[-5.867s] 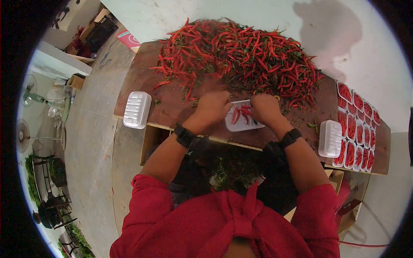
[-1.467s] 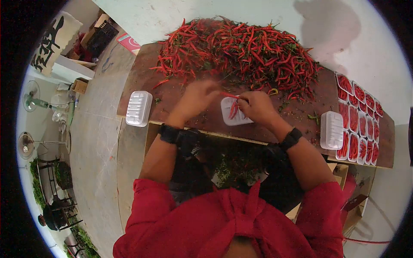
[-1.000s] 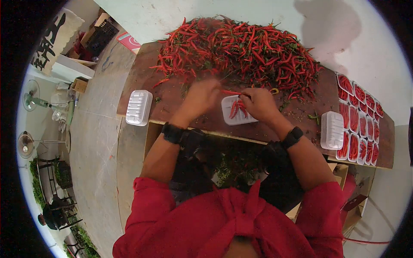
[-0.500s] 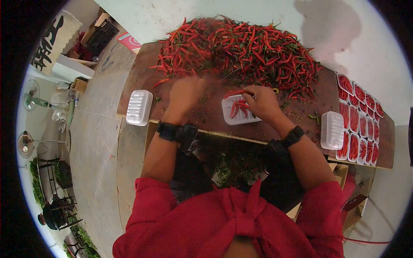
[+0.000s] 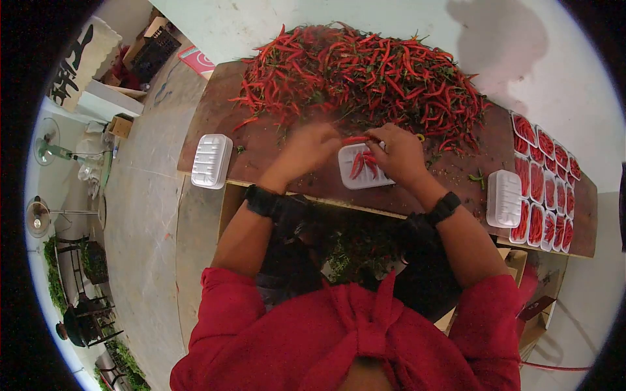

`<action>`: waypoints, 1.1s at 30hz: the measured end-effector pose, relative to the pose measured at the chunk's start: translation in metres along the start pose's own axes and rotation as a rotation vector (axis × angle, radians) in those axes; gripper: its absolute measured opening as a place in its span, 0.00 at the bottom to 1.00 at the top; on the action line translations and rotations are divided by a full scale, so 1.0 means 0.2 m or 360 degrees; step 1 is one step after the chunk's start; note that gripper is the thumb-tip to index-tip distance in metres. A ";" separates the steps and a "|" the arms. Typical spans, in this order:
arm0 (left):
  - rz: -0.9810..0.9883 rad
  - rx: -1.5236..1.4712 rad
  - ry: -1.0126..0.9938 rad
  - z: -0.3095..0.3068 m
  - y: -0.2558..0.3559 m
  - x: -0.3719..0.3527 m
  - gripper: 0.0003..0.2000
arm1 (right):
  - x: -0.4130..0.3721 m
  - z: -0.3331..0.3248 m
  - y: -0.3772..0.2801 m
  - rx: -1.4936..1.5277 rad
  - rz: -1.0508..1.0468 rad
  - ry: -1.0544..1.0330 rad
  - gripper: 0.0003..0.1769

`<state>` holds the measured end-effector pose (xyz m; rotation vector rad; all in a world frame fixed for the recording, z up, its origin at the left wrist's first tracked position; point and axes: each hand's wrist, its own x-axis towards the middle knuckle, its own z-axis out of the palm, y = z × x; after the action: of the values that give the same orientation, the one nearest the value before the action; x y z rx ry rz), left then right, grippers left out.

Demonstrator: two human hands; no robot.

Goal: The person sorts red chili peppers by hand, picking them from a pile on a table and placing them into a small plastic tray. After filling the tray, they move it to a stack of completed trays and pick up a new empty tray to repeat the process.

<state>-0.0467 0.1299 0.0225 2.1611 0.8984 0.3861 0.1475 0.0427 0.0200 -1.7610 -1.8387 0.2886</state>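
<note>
My right hand [image 5: 399, 153] is closed over the right side of a white plastic tray [image 5: 352, 181], pinching a red chili pepper [image 5: 354, 140] that points left across the tray's far rim. A few other red chilies [image 5: 363, 164] lie inside that tray. My left hand [image 5: 308, 151] is left of the tray, its fingertips close to the tip of the held chili; motion blurs its fingers. Beyond both hands rises a large heap of red chilies [image 5: 365, 72] with green stems mixed in.
An upturned stack of white trays [image 5: 211, 161] stands at the table's left, another stack [image 5: 503, 199] at the right. Rows of chili-filled trays [image 5: 536, 179] cover the right end. Bits of stem litter the brown tabletop [image 5: 450, 176]. A wall [image 5: 404, 19] stands behind the heap.
My left hand has moved right, from near the heap's front edge toward the chili in my right hand. The right hand has stayed almost in place over the tray.
</note>
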 end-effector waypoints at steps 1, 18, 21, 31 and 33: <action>0.0100 0.0184 0.0103 0.00 0.00 0.00 0.10 | 0.00 0.00 -0.01 0.0000 0.0000 -0.0002 0.11; 0.0102 0.0045 0.0395 0.01 -0.01 0.01 0.09 | 0.00 -0.01 -0.01 0.0033 -0.0037 -0.0047 0.10; 0.0056 0.0535 0.0566 -0.07 0.04 -0.02 0.08 | 0.01 0.00 0.01 0.0101 0.0048 -0.0134 0.10; 0.0256 0.0200 0.0518 0.02 0.05 0.01 0.12 | 0.03 -0.01 0.01 0.0800 0.0204 -0.0616 0.11; 0.0248 -0.0082 0.0390 0.05 0.05 0.03 0.11 | 0.03 -0.01 0.00 0.1121 0.0390 -0.0709 0.12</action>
<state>-0.0315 0.1240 0.0230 2.1737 0.8430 0.7569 0.1488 0.0475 0.0230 -1.4658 -1.4971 1.3351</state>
